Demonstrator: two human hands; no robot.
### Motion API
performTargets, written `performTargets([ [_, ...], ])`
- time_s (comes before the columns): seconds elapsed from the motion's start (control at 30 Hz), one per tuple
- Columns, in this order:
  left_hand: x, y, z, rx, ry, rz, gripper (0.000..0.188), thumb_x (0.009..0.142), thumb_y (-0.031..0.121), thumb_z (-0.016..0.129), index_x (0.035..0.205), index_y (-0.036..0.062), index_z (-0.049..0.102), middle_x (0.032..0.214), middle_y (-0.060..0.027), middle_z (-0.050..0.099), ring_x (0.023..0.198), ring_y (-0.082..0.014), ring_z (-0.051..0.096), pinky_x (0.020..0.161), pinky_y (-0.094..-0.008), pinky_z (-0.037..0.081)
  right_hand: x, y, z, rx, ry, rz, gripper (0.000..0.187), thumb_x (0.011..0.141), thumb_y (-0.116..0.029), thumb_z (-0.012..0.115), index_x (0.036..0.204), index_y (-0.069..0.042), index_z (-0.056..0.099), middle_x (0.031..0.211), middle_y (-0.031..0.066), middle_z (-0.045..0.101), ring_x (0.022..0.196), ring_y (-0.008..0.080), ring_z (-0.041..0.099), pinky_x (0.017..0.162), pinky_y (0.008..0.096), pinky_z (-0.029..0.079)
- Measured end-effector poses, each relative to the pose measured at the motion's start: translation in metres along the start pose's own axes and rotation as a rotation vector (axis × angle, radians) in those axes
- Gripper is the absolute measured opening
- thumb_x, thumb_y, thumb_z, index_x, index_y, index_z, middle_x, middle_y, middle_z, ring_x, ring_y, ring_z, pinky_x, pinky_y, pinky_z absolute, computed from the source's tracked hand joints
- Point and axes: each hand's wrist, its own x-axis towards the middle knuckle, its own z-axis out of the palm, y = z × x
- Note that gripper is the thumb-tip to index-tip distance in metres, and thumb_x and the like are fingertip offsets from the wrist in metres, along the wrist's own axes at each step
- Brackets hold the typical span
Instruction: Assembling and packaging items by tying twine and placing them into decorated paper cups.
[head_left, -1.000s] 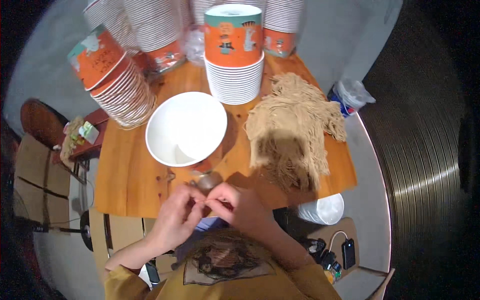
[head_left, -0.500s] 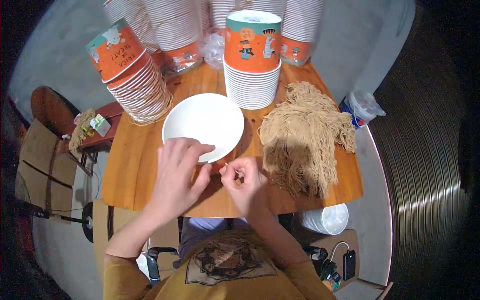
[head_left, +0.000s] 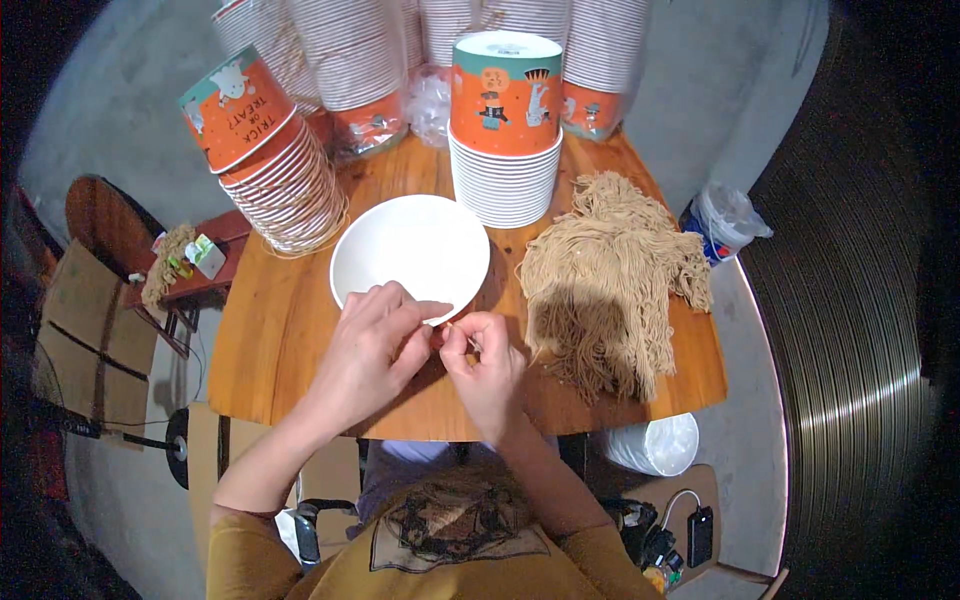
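Worked at the near edge of the wooden table (head_left: 280, 340), right of a leaning stack of orange tubs (head_left: 265, 160): brought the left hand (head_left: 375, 345) and right hand (head_left: 487, 362) together just below the white bowl (head_left: 410, 245), fingertips of both pinched shut on a small tan strand (head_left: 441, 330) (too fine to make out fully). Had put nothing in the bowl yet, by the look of it. Kept the heap of tan cords (head_left: 610, 280), further right, seemingly whole.
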Motion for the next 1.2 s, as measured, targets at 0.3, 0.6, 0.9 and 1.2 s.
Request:
performTargets([
  [0.3,0.002,-0.003,0.003,-0.065,-0.032,-0.045,0.027,0.081,0.01,0.057,0.106,0.0045,0.065,0.08,-0.0093,0.052,0.083,-0.0248,0.053,0.075,-0.0359,0.038,0.001,-0.003,0.0,0.029,-0.026,0.053,0.02,0.082,-0.004,0.064,0.095,-0.004,0.05,0.077,0.0109,0.06,0.066,0.0262,0.065,0.057,0.0356,0.053],
  [0.6,0.005,-0.006,-0.001,-0.088,-0.059,-0.04,0.024,0.081,0.006,0.055,0.103,-0.0001,0.063,0.079,-0.0116,0.049,0.081,-0.0265,0.052,0.073,-0.0364,0.042,0.006,-0.01,-0.001,0.026,-0.03,0.064,0.017,0.084,0.0,0.061,0.095,-0.002,0.049,0.075,0.0126,0.06,0.065,0.0267,0.065,0.055,0.0361,0.052],
  [0.9,0.013,-0.012,-0.004,-0.204,-0.185,-0.1,0.025,0.087,0.006,0.051,0.109,0.001,0.061,0.084,-0.0121,0.051,0.082,-0.0262,0.055,0.076,-0.0357,0.045,0.006,-0.006,0.001,-0.038,-0.019,0.043,0.017,0.085,-0.004,0.061,0.097,-0.002,0.049,0.075,0.0146,0.061,0.065,0.0304,0.065,0.054,0.0387,0.051],
  [1.2,0.05,-0.042,-0.011,-0.581,-0.657,-0.263,0.02,0.097,0.02,0.051,0.104,0.0025,0.056,0.086,0.0012,0.059,0.078,-0.0078,0.054,0.07,-0.0244,0.047,0.008,-0.013,-0.002,-0.086,-0.107,0.094,0.011,0.09,-0.005,0.056,0.095,0.0,0.047,0.072,0.0124,0.065,0.068,0.0213,0.068,0.057,0.0325,0.052],
])
